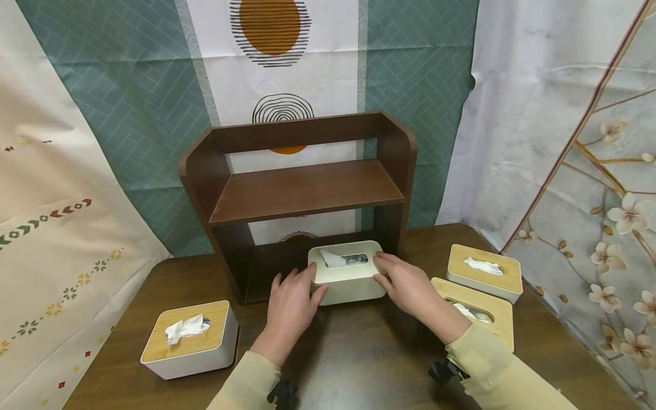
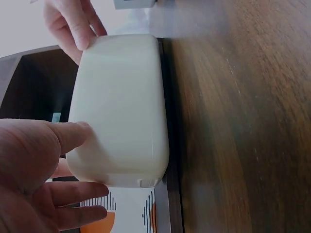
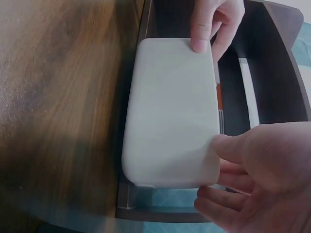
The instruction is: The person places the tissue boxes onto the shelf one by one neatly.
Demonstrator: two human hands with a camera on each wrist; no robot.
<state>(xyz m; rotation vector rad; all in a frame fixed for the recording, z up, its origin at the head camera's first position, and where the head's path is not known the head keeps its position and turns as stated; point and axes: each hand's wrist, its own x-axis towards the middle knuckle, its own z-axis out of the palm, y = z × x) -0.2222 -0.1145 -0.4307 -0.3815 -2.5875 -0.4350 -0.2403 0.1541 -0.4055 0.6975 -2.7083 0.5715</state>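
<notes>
A cream tissue box with a rounded oblong slot and a white tissue in it is held between both hands, at the front of the lower shelf of a dark brown rack. My left hand grips its left end, thumb on the front face. On the opposite end, my right hand holds the box with the thumb against the front. The left wrist view shows the box's smooth front close over the shelf's front edge. Both thumbs press that face in the right wrist view, near the box's top edge.
At the left stands a white tissue box with a wooden lid. Two more wood-topped boxes are on the right: one at the back, another partly behind my right forearm. The rack's upper shelf overhangs the lower one. Curtains hang behind the table.
</notes>
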